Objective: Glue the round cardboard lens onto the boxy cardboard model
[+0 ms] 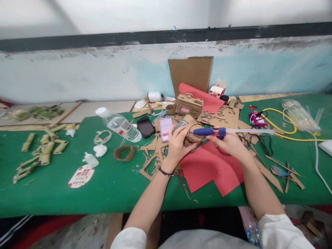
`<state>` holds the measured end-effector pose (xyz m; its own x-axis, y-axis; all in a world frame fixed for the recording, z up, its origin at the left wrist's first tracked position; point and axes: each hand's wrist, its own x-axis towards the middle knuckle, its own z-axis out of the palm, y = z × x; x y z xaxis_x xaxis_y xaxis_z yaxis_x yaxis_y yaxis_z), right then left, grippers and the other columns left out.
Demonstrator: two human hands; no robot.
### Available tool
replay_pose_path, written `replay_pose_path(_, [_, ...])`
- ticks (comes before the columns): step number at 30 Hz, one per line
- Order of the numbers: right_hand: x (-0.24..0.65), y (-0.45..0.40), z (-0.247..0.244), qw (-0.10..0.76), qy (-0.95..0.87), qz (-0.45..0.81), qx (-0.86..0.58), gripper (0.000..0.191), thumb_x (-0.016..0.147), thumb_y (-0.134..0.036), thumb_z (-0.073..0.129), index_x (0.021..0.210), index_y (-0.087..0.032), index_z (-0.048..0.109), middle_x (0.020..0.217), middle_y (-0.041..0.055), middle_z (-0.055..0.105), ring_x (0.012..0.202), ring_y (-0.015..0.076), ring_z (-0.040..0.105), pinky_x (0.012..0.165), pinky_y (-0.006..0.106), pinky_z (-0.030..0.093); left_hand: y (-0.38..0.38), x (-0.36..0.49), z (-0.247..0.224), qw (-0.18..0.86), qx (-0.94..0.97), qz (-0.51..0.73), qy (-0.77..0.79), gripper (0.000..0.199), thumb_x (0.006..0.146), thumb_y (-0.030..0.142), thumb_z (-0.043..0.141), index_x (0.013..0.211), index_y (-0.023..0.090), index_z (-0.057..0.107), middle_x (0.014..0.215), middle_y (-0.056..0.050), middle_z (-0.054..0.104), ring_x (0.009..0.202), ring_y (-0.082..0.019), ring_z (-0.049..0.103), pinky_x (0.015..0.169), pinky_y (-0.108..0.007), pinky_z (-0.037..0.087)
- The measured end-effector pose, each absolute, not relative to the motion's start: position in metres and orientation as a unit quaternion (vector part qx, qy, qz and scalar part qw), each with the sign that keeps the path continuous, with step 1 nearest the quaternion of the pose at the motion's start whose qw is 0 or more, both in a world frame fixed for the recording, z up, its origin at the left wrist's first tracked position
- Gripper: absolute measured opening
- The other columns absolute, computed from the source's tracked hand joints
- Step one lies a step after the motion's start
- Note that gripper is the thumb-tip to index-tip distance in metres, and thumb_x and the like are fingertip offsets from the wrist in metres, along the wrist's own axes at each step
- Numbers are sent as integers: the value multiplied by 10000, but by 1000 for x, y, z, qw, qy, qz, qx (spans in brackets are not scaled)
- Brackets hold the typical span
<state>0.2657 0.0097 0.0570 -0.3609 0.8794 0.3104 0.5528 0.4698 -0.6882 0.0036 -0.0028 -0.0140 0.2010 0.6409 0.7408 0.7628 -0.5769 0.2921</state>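
My right hand [228,143] is closed round a blue hot glue gun [207,131], with a long clear glue stick [249,131] sticking out of its back. The gun's nozzle points left, at a round cardboard piece [194,137]. Beside it my left hand [178,143] grips a cardboard piece with blue print [187,121]; part of it is hidden by the fingers. Red paper [215,169] lies under the hands. A lit phone [165,128] lies just left of my left hand. Behind stands a camera-shaped cardboard model [189,104].
Cardboard scraps [155,155] surround the work. To the left are a water bottle [121,126], a black phone [145,126], a cardboard ring [124,153] and bamboo pieces [47,152]. On the right lie a purple plug block [257,119], a yellow cable [280,135] and bagged sticks [301,114].
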Motion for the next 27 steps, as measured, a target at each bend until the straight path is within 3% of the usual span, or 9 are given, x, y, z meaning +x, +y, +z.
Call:
replay_pose_path(8, [268, 9, 52, 333, -806, 204, -444, 409, 1057, -613, 646, 1129, -263, 845, 1007, 80, 865, 950, 324, 813, 854, 374, 603, -2, 2, -15, 78, -779, -433, -448, 760, 930, 467, 837, 1592, 233, 548, 1429, -155, 757, 1318, -330, 720, 1312, -607, 358])
replay_pose_path(21, [267, 8, 56, 328, -794, 209, -468, 580, 1009, -781, 599, 878, -259, 814, 843, 109, 820, 842, 336, 765, 785, 394, 565, -2, 2, -14, 76, -781, -432, -445, 779, 925, 462, 842, 1603, 258, 519, 1442, -139, 756, 1330, -332, 723, 1319, -618, 355])
replay_pose_path(27, [266, 6, 60, 333, -786, 229, -467, 506, 1007, -729, 643, 924, -261, 817, 892, 104, 827, 881, 334, 764, 801, 390, 562, -3, 2, -14, 77, -783, -426, -446, 789, 926, 444, 832, 1613, 248, 497, 1470, -148, 742, 1355, -333, 714, 1335, -622, 335])
